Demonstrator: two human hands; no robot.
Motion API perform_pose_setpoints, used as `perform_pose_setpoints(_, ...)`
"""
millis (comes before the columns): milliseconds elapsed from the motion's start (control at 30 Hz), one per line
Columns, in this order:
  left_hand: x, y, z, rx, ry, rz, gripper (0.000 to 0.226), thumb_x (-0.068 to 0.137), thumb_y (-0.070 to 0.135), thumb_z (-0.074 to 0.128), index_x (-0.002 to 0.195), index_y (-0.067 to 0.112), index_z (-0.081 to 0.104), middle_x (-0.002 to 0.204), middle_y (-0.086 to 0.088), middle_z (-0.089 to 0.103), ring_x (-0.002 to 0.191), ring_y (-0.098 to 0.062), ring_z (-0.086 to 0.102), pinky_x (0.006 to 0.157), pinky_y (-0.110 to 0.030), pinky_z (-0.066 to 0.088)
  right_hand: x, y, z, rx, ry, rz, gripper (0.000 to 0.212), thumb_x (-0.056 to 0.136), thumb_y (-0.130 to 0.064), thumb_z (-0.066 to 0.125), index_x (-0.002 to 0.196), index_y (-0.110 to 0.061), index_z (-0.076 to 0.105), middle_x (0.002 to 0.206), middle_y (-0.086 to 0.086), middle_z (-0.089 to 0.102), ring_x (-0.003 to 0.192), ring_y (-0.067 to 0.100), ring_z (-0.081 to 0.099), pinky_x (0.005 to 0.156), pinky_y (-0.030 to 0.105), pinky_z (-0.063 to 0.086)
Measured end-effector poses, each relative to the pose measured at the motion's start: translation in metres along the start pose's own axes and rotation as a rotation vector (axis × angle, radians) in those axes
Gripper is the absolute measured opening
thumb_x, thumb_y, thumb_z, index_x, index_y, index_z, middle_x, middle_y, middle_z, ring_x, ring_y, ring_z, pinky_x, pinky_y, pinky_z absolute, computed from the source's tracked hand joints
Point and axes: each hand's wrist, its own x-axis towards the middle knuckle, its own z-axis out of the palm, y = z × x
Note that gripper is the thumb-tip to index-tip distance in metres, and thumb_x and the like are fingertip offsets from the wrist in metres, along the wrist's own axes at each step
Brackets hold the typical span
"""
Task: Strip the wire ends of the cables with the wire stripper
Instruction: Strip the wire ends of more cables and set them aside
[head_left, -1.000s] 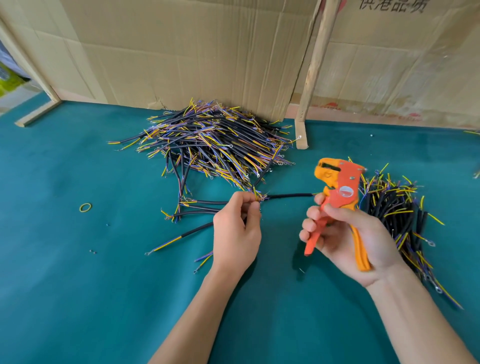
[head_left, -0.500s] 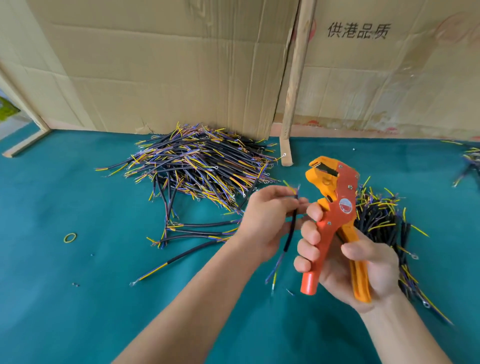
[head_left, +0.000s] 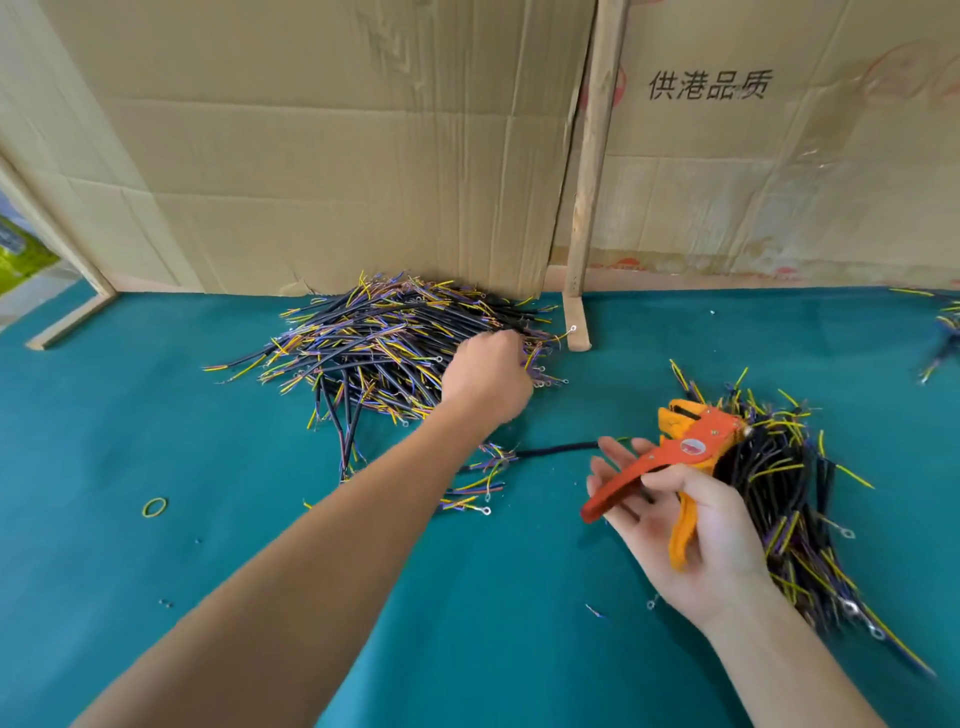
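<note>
A big pile of black cables (head_left: 384, 343) with yellow and purple wire ends lies against the cardboard wall. My left hand (head_left: 485, 371) reaches into its right edge, knuckles up, fingers curled down among the cables; the fingertips are hidden. My right hand (head_left: 675, 525) is palm up and holds the orange and yellow wire stripper (head_left: 680, 452), thumb across its handles, fingers stretched out under them. A single black cable (head_left: 556, 449) lies on the green cloth between my hands. A second cable pile (head_left: 779, 483) lies just behind and right of the stripper.
A wooden post (head_left: 587, 171) stands against the cardboard wall (head_left: 337, 156), right of the big pile. A yellow-green rubber band (head_left: 155, 506) lies at the left. A few loose cables (head_left: 478, 486) lie under my left forearm; more cables (head_left: 945, 332) at the far right edge.
My left hand left the spot beside the stripper and reached back into the big pile. My right hand lowered the stripper and its fingers stretched out.
</note>
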Motion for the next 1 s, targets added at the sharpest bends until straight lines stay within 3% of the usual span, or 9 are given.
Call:
perform_pose_setpoints(100, 0.004, -0.015, 0.011, 0.165, -0.027, 0.095, 0.021, 0.094, 0.026, 0.060, 0.109, 0.011, 0.065, 0.114, -0.011, 0.060, 0.115, -0.034, 0.053, 0.088, -0.045, 0.052, 0.002, -0.003, -0.002, -0.093, 0.129, -0.073, 0.029, 0.091, 0.006, 0.044, 0.114, -0.005, 0.057, 0.108, 0.024, 0.075, 0.090, 0.038, 0.076, 0.079, 0.047, 0.058)
perform_pose_setpoints(200, 0.006, -0.014, 0.021, 0.195, 0.060, 0.151, 0.023, 0.095, 0.036, 0.062, 0.105, 0.016, 0.067, 0.113, -0.009, 0.058, 0.115, -0.032, 0.050, 0.083, -0.042, 0.051, 0.003, -0.008, -0.006, -0.147, 0.211, -0.158, 0.025, 0.092, 0.005, 0.045, 0.112, -0.004, 0.057, 0.091, 0.018, 0.077, 0.085, 0.037, 0.077, 0.070, 0.044, 0.063)
perform_pose_setpoints(333, 0.010, -0.008, 0.028, 0.169, 0.111, 0.154, 0.014, 0.093, 0.029, 0.065, 0.096, 0.016, 0.068, 0.108, -0.007, 0.061, 0.108, -0.033, 0.056, 0.072, -0.036, 0.044, 0.001, -0.012, -0.007, -0.237, 0.243, -0.254, 0.025, 0.092, 0.008, 0.047, 0.112, -0.003, 0.057, 0.091, 0.017, 0.075, 0.085, 0.037, 0.076, 0.070, 0.045, 0.063)
perform_pose_setpoints(533, 0.003, 0.006, 0.010, -0.264, 0.237, 0.150, 0.009, 0.087, 0.019, 0.070, 0.083, 0.013, 0.065, 0.080, -0.003, 0.069, 0.081, -0.028, 0.064, 0.074, -0.034, 0.050, 0.000, -0.011, -0.005, -0.297, 0.225, -0.283, 0.025, 0.092, 0.010, 0.048, 0.112, -0.003, 0.057, 0.086, 0.018, 0.070, 0.080, 0.037, 0.074, 0.075, 0.049, 0.063)
perform_pose_setpoints(667, -0.024, 0.019, -0.003, -0.769, 0.163, 0.100, 0.009, 0.087, 0.006, 0.074, 0.087, 0.011, 0.067, 0.065, 0.000, 0.065, 0.054, -0.016, 0.066, 0.059, -0.026, 0.053, -0.002, -0.010, -0.006, -0.316, 0.183, -0.273, 0.027, 0.091, 0.010, 0.050, 0.115, 0.001, 0.057, 0.086, 0.019, 0.071, 0.080, 0.039, 0.074, 0.072, 0.045, 0.064)
perform_pose_setpoints(867, -0.086, 0.009, 0.018, -1.180, 0.042, -0.054, 0.016, 0.090, -0.003, 0.070, 0.098, 0.011, 0.066, 0.057, 0.005, 0.055, 0.049, -0.017, 0.062, 0.048, -0.026, 0.050, -0.004, -0.013, -0.006, -0.270, 0.045, -0.177, 0.025, 0.088, 0.005, 0.052, 0.111, 0.002, 0.060, 0.087, 0.023, 0.067, 0.074, 0.038, 0.070, 0.069, 0.046, 0.061)
perform_pose_setpoints(1000, -0.116, 0.004, 0.039, -1.272, -0.025, -0.137, 0.015, 0.092, -0.004, 0.065, 0.099, 0.008, 0.062, 0.062, -0.002, 0.051, 0.049, -0.023, 0.060, 0.048, -0.030, 0.049, -0.011, -0.012, -0.003, -0.239, -0.207, 0.043, 0.056, 0.065, -0.012, 0.071, 0.119, 0.002, 0.064, 0.108, 0.029, 0.068, 0.077, 0.038, 0.067, 0.073, 0.049, 0.059)
